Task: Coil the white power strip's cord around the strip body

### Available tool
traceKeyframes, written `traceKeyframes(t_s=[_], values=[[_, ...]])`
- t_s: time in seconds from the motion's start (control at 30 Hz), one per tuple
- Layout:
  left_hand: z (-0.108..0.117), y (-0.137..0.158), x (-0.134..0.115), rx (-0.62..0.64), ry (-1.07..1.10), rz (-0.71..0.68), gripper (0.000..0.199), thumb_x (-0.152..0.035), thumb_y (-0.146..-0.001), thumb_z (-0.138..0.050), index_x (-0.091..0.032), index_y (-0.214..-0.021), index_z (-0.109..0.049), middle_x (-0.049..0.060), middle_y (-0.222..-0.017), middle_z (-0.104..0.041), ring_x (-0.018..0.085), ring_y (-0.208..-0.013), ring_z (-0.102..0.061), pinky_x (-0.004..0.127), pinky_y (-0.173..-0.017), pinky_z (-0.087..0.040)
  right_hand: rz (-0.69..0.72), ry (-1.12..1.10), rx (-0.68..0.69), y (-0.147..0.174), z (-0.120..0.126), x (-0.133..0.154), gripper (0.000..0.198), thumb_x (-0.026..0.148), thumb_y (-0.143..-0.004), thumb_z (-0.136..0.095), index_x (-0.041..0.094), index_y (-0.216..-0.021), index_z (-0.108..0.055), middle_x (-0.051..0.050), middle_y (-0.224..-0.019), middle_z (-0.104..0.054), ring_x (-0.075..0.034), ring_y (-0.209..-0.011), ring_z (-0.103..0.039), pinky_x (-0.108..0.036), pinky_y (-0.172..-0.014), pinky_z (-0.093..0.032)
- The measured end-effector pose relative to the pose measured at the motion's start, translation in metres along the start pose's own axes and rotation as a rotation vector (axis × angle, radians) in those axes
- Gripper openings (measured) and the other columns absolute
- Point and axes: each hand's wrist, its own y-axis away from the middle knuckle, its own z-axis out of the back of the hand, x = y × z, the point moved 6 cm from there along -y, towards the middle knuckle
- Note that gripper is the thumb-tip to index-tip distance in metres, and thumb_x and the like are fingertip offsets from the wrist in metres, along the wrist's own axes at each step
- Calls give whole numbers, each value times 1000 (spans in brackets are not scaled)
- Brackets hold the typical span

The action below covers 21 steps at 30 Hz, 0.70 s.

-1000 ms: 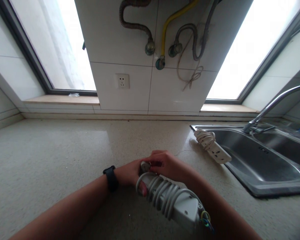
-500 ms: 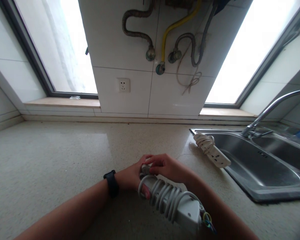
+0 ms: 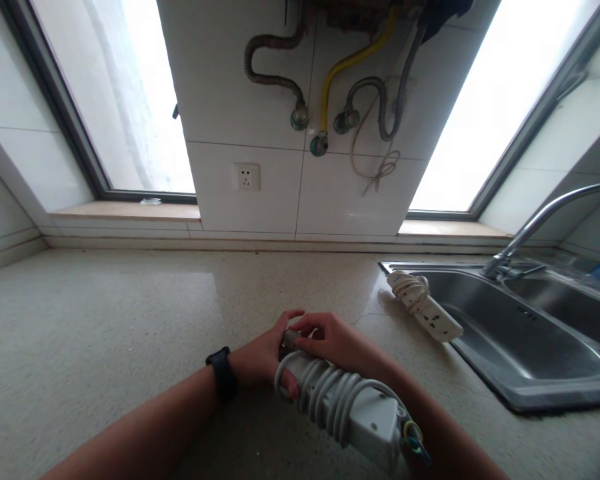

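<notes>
A white power strip [image 3: 373,420], with its grey cord [image 3: 325,393] wound round it in several loops, is held above the counter at a slant. My left hand [image 3: 263,357] wraps round its far end, the thumb over the cord. At that same end my right hand [image 3: 325,337] pinches a small grey piece [image 3: 290,339] that the fingers partly hide; I cannot make out whether it is a plug. Thin coloured wires [image 3: 416,440] stick out at the near end. A black watch [image 3: 223,373] is on my left wrist.
A second white power strip [image 3: 430,313], its cord wound round one end, rests across the rim of the steel sink [image 3: 535,333] on the right. Behind the counter [image 3: 130,320], the tiled wall carries a socket [image 3: 247,177] and hoses with valves [image 3: 319,143].
The view has tipped slightly up, so the wall and sink sit a little lower in the picture. Both hands keep their hold, with only small finger shifts at the far end.
</notes>
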Motion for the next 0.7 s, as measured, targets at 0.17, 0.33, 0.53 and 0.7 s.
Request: traceKeyframes(t_s=[0.17, 0.33, 0.53, 0.7], values=[[4, 2, 7, -22, 24, 36, 134, -49, -43, -97, -21, -150, -20, 24, -146, -45, 40, -135, -45, 57, -116, -23, 33, -168, 81, -1, -7, 1, 28, 24, -86, -68, 20, -112, -74, -5, -102, -73, -19, -90, -66, -30, -81, -49], [5, 1, 6, -4, 41, -1, 128, -57, -43, -94, -21, -147, -28, 23, -146, -46, 41, -136, -43, 58, -116, -22, 77, -264, 170, 2, -9, 12, 26, 26, -91, -65, 20, -115, -72, -5, -111, -72, -19, -104, -65, -33, -94, -46], [4, 1, 4, 24, 44, -80, 118, -62, -43, -91, -21, -141, -40, 18, -140, -50, 40, -133, -44, 58, -113, -26, 41, -344, 218, 4, -11, 8, 44, 35, -79, -81, 19, -118, -70, -4, -96, -70, -14, -76, -64, -25, -67, -49], [3, 0, 2, 44, 36, -81, 109, -62, -44, -91, -19, -135, -48, 16, -132, -54, 37, -127, -48, 55, -109, -31, 120, -341, 217, 2, -12, 10, 41, 34, -78, -81, 20, -115, -72, -6, -110, -68, -16, -89, -64, -28, -80, -50]])
